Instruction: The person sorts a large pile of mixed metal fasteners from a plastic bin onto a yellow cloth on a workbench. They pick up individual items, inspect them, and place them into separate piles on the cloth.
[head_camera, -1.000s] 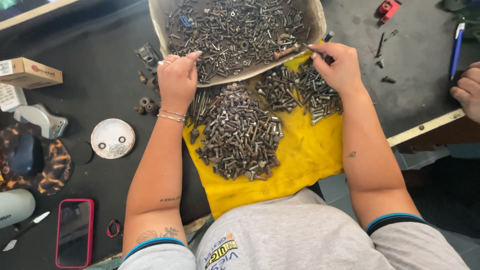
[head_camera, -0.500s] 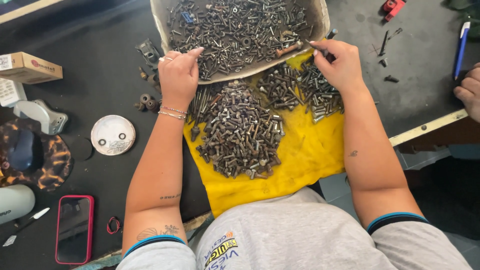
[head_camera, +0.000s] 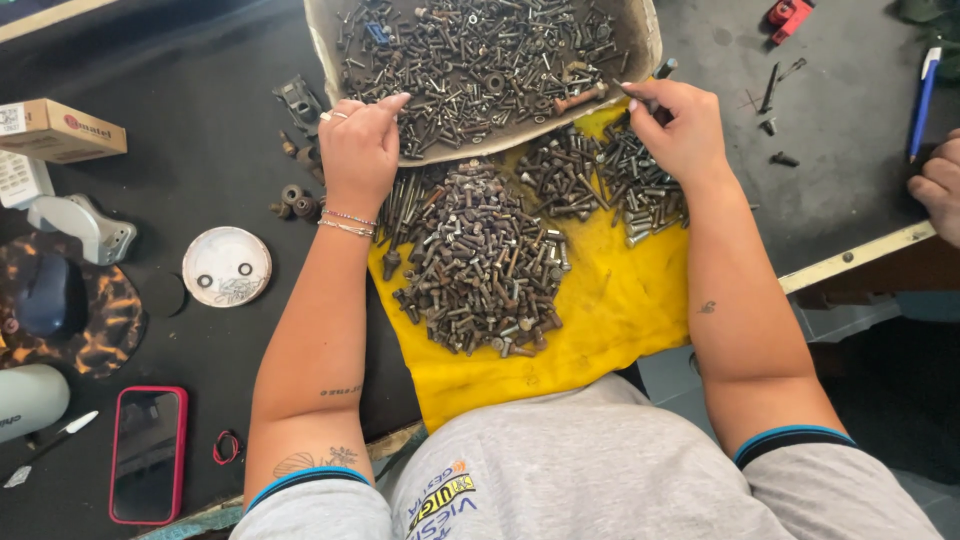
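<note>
A shallow tray holds several mixed dark screws and bolts. Below it a yellow cloth carries sorted heaps: a big pile of bolts in the middle and a smaller pile to its right. My left hand rests on the tray's near rim with its fingertips among the screws. My right hand hovers at the tray's right rim, fingers pinched around a small dark piece that I cannot identify.
A round white lid, a red-cased phone, a cardboard box and a mouse on a patterned pad lie to the left. Loose screws and a blue pen lie right, by another person's hand.
Both hands stay at the tray's near rim, with only slight finger movement; the piles have not visibly changed.
</note>
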